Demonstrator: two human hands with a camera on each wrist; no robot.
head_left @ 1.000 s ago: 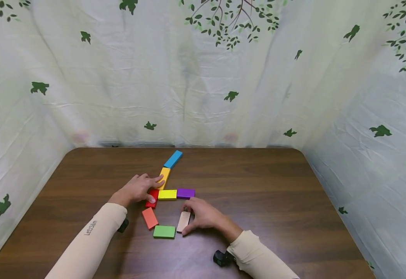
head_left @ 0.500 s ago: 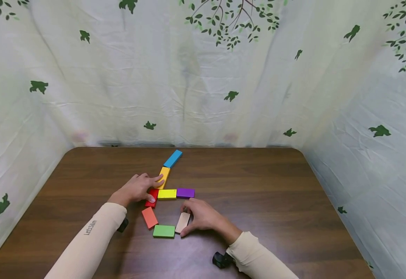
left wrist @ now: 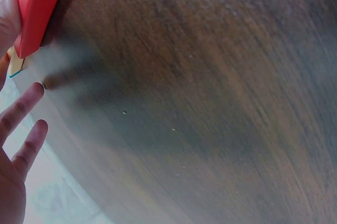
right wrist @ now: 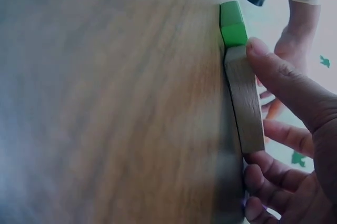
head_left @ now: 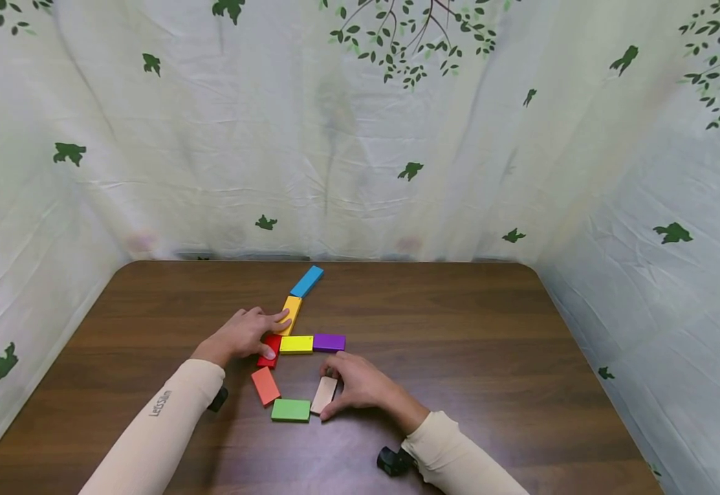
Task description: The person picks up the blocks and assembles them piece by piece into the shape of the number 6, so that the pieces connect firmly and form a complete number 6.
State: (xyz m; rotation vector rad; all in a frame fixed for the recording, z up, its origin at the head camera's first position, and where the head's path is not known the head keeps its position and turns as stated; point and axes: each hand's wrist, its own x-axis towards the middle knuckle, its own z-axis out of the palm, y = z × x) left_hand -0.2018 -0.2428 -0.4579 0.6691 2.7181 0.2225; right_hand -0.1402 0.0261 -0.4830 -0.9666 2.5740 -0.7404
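Note:
In the head view my right hand (head_left: 364,382) holds a plain wooden block (head_left: 324,395) by its two ends, thumb at the near end. The block lies flat, its near end against a green block (head_left: 291,410); the right wrist view shows that meeting of wood (right wrist: 245,98) and green (right wrist: 233,27) close up. My left hand (head_left: 242,335) is spread, with fingertips on an amber block (head_left: 296,309) and the thumb on a red block (head_left: 275,346). Beside the red one lie yellow (head_left: 296,345) and purple (head_left: 329,343) blocks in a row.
A blue block (head_left: 307,281) continues the line beyond the amber one, near the table's far edge. Between red and green sits a coral block (head_left: 265,386), tilted. The brown wooden table (head_left: 446,323) is bordered by pale curtains (head_left: 360,206) with leaf prints.
The wooden block's near end has shifted slightly left against the green block, turned by my right hand. My left hand stays in place.

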